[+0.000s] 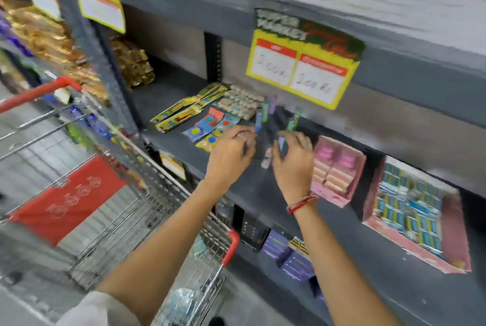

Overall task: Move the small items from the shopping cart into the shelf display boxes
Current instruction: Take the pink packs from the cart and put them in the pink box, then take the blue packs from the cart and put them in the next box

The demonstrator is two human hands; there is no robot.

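Note:
Both my hands reach over the grey shelf (168, 105). My left hand (231, 152) pinches a small blue stick-shaped item (259, 122) at its fingertips. My right hand (294, 157) grips another small blue item (282, 145), with a pink one (267, 161) just below it. Between the hands sits a dark display box (265, 141) with several coloured stick items (272, 106) standing in it. The frame is blurred. The wire shopping cart (147, 210) with red trim stands at the lower left, under my left forearm.
On the shelf lie yellow flat packs (184, 110), a blister sheet (242, 103) and colourful packets (207, 128). A pink display box (336, 170) and a larger box of blue packs (415, 215) sit to the right. A yellow price sign (302, 70) hangs above.

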